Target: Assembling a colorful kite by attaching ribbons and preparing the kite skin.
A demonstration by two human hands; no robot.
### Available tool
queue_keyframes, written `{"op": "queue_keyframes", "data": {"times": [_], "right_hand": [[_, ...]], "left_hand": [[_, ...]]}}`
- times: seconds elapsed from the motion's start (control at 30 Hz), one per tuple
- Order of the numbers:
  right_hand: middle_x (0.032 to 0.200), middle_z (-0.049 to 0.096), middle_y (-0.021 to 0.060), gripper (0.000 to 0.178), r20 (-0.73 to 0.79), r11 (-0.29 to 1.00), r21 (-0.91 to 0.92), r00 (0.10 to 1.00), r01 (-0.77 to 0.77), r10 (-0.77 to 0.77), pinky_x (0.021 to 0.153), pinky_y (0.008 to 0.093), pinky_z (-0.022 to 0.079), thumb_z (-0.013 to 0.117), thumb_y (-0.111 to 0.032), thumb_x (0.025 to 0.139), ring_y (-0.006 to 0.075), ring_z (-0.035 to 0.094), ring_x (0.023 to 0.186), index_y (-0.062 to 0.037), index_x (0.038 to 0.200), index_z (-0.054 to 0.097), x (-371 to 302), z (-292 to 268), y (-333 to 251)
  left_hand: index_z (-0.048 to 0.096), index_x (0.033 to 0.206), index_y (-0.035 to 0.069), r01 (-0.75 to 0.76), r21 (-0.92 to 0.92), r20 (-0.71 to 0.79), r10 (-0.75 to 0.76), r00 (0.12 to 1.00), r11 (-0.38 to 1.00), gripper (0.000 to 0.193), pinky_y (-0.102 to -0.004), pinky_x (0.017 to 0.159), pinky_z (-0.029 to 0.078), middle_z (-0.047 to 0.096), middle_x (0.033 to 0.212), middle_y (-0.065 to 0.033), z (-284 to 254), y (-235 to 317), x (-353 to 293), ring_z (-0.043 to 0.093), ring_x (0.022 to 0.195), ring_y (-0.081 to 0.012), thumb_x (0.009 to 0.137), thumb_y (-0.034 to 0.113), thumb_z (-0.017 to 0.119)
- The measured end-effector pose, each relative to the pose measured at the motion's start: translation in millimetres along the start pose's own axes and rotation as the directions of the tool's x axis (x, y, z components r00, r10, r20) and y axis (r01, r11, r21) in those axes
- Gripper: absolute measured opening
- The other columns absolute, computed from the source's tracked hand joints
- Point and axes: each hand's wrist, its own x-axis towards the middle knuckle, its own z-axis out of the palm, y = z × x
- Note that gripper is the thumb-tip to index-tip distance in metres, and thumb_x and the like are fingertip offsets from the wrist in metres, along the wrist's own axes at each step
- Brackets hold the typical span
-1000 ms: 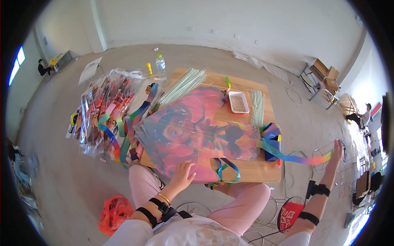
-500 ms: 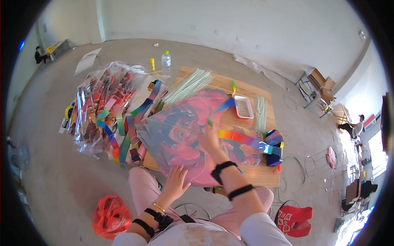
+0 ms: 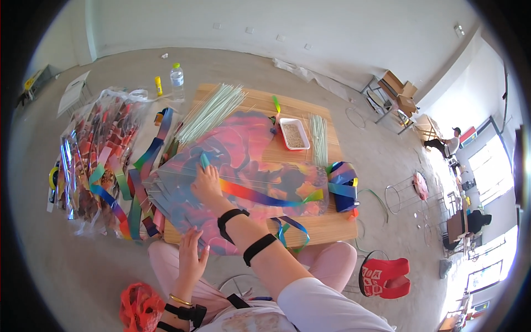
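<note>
A colourful printed sheet, with a pointed stack of layers at its left end, covers much of the wooden table in front of me. My right hand is over the sheet's left half, its fingers closed on one end of a rainbow ribbon; a teal tip sticks up past the fingers. From there the ribbon runs right across the print to a green end. At the sheet's near edge rests my left hand, fingers stretched and holding nothing. Thin pale rods lie across the sheet near the right hand.
Bundled pale sticks and a white tray of small grains sit at the table's far side. A dark blue ribbon roll is at the right edge. Clear-wrapped printed sheets lie left. A red bag stands on the floor.
My right hand has moved left over the sheet with the ribbon, which now stretches behind it. My left hand stays at the near edge. The whole view has shifted to the right.
</note>
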Motion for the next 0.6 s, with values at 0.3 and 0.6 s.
{"op": "queue_keyframes", "data": {"times": [0.3,0.6], "right_hand": [[0.118,0.047,0.0213,0.065,0.051,0.986,0.138,0.993,0.097,-0.105,0.109,0.0460,0.028,0.065,-0.019,0.073,0.0372,0.041,0.121,-0.0003,0.130,0.041,25.6,-21.9,-35.8],[0.117,0.048,0.0198,0.060,0.118,0.991,0.118,0.990,0.067,-0.081,0.108,0.0460,0.030,0.066,-0.018,0.073,0.0369,0.043,0.119,-0.0017,0.127,0.045,15.1,-18.1,-19.8]], "left_hand": [[0.046,0.123,0.001,-0.165,-0.032,0.084,0.167,0.982,0.986,0.048,-0.0479,0.100,0.035,0.046,0.127,-0.0215,38.8,23.7,44.0,0.042,0.120,-0.0401,0.082,0.017,0.064],[0.023,0.147,0.013,-0.307,0.397,0.215,0.237,0.947,0.865,0.069,-0.0491,0.110,0.023,0.017,0.154,-0.0120,98.3,-10.8,118.7,0.033,0.133,-0.0333,0.090,0.045,0.043]]}}
